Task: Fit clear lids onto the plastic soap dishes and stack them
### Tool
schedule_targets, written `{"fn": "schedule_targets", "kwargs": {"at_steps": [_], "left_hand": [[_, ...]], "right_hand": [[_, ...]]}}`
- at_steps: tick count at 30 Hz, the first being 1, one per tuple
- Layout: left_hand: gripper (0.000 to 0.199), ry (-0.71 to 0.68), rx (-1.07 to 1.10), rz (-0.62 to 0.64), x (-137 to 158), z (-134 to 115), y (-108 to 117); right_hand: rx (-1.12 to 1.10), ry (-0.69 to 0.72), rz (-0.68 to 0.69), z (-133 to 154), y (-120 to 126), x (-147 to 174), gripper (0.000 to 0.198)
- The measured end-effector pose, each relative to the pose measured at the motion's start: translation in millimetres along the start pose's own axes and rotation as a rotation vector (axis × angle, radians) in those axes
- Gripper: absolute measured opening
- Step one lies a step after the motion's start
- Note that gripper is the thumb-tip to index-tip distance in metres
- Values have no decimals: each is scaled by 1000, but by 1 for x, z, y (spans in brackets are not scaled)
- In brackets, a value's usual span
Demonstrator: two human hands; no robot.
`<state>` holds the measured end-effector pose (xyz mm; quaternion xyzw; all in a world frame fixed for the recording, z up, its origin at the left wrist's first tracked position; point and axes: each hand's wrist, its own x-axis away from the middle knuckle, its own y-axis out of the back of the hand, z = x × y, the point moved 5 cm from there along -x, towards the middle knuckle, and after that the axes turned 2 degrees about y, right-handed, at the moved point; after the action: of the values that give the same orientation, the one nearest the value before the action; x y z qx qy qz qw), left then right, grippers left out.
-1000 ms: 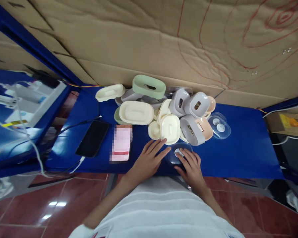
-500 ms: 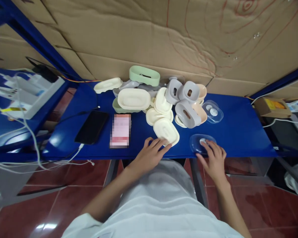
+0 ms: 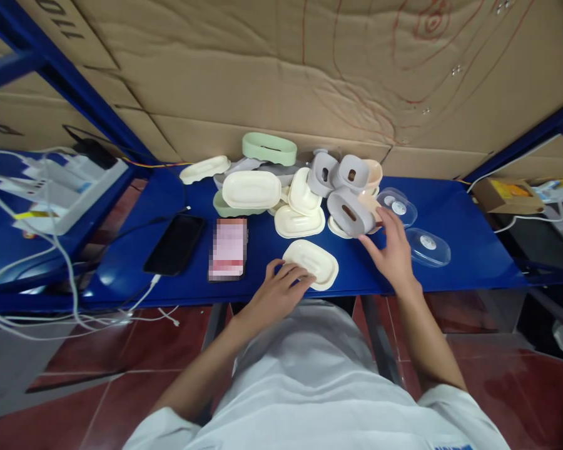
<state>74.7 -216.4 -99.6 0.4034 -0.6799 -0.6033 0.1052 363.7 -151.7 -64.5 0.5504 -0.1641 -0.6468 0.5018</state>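
Observation:
My left hand [image 3: 278,289] rests on the near edge of a cream oval tray [image 3: 312,264] lying apart from the pile at the front of the blue table [image 3: 455,219]. My right hand [image 3: 390,250] is spread open next to a grey oval box [image 3: 349,212] at the pile's right side, fingers close to or touching it. A clear plastic lid [image 3: 426,246] lies just right of that hand. A second clear lid [image 3: 397,206] sits behind it. The pile holds several cream, grey, green and peach oval boxes and lids.
A black phone [image 3: 174,244] with a cable and a blurred pink card [image 3: 228,249] lie left of the pile. Cardboard sheets [image 3: 281,75] line the back. A white device with cables [image 3: 56,187] sits on the left shelf, and a small cardboard box [image 3: 507,195] at the right.
My right hand slid the clear lid to the right, let go of it and moved up to the grey box. My left hand pulled the cream tray out of the pile toward me.

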Motion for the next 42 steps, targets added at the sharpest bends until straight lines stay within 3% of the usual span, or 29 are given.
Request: {"fn": "schedule_targets", "kwargs": {"at_steps": [3,7,11,15,20,24,29,35,42], "left_hand": [[24,47,3,-36,2,4,1],[22,28,-4,-69,8,3,2],[11,-38,3,-171,19,1,8],[13,-55,9,-261,28,3,14],[10,4,-57,-281,32,7,17],[20,85,-20,-282,36,12,16],[27,55,13,-356,38,10,10],[40,3,-60,-328,33,5,5],[26,28,9,-225,37,19,-4]], "right_hand": [[-100,-83,-27,7,-11,-16,57],[-212,-243,-170,1,5,6,53],[-278,-374,-32,0,12,50,47],[-162,-416,48,2,8,74,51],[-9,-153,-43,16,6,75,53],[50,132,85,34,-4,83,45],[-73,158,3,58,-6,81,27],[-84,445,271,108,-29,77,37],[9,488,316,125,-45,85,37]]}}
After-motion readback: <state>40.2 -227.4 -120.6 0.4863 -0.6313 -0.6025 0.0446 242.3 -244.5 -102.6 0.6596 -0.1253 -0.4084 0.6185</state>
